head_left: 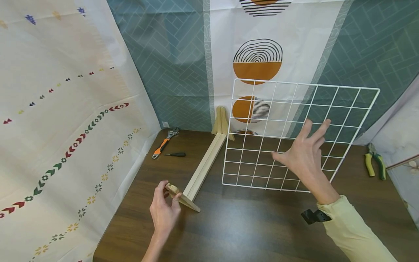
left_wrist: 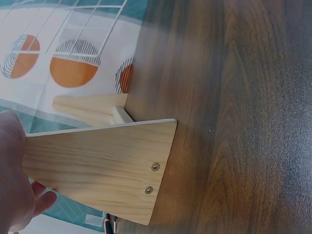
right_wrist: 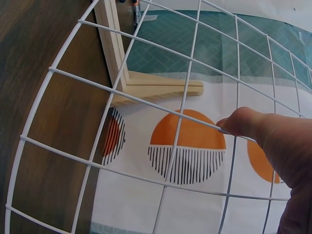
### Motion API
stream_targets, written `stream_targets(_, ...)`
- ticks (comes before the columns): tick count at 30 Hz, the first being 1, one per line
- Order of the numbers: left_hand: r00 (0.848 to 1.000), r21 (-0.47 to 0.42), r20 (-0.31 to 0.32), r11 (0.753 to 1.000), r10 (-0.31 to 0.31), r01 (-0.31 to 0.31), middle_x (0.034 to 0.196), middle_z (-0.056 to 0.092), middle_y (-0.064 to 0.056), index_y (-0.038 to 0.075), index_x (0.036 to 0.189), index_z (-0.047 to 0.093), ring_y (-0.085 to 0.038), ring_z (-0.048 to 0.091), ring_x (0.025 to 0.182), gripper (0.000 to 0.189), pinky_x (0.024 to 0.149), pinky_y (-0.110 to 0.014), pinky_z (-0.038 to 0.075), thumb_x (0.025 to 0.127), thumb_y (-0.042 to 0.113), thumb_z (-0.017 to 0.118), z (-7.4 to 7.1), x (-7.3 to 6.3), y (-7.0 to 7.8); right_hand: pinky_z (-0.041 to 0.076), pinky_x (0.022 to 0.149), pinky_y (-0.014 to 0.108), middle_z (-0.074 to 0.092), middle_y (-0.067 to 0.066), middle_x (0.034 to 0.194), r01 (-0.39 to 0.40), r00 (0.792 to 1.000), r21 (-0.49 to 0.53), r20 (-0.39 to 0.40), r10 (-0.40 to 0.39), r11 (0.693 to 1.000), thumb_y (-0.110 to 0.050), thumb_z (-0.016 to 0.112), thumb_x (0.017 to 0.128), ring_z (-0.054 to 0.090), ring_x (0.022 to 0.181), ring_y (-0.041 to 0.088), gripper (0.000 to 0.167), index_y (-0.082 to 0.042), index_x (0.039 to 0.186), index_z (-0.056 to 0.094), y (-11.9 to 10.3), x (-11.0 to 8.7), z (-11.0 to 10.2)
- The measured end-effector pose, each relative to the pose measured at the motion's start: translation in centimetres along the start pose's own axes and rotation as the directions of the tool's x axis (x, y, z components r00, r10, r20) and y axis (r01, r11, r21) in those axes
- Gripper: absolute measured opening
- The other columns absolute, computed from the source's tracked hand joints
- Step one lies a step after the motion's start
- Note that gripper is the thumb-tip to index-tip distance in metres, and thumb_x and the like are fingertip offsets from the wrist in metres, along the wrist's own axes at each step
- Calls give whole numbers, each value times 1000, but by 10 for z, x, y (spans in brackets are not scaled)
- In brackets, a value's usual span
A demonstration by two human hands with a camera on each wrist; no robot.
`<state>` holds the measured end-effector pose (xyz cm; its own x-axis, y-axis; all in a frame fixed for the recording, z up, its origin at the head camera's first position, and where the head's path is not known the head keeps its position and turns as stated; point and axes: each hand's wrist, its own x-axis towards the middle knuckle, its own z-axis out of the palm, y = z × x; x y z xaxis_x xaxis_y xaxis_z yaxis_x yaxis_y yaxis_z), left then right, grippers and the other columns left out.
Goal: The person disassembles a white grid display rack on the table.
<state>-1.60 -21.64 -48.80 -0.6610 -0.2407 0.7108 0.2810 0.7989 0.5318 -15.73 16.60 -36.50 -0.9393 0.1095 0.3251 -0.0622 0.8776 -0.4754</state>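
My left hand (head_left: 164, 211) grips the top of a wooden end board (head_left: 190, 203), thumb on one side and fingers on the other. In the left wrist view two screw heads (left_wrist: 155, 166) show low on that board. A long wooden rail (head_left: 206, 165) joins it to a matching far end piece (head_left: 221, 120), forming a low stand on the table. My right hand (head_left: 302, 156) holds a white wire grid (head_left: 266, 188) upright, tilted, to the right of the stand. Its fingers are spread over the wires, and the thumb (right_wrist: 243, 122) presses against a wire.
An orange-handled adjustable wrench (head_left: 161, 147) and a small black screwdriver (head_left: 176, 154) lie at the back left of the brown table (head_left: 229, 233). Yellow-green pliers (head_left: 374, 163) lie at the right edge. Patterned cloth (head_left: 163, 72) hangs behind and at the left.
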Motion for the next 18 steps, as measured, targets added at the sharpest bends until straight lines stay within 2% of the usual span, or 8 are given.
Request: stream_targets(18, 999, 25, -10, 999, -36, 36, 98, 62, -19, -3, 123, 53, -37, 67, 78, 60, 64, -52, 56, 71, 0, 84, 2, -1, 4, 52, 59, 58, -30, 28, 155, 8, 1000, 1, 6, -8, 1000, -41, 96, 57, 29, 117, 68, 145, 5, 154, 0, 0, 0, 3)
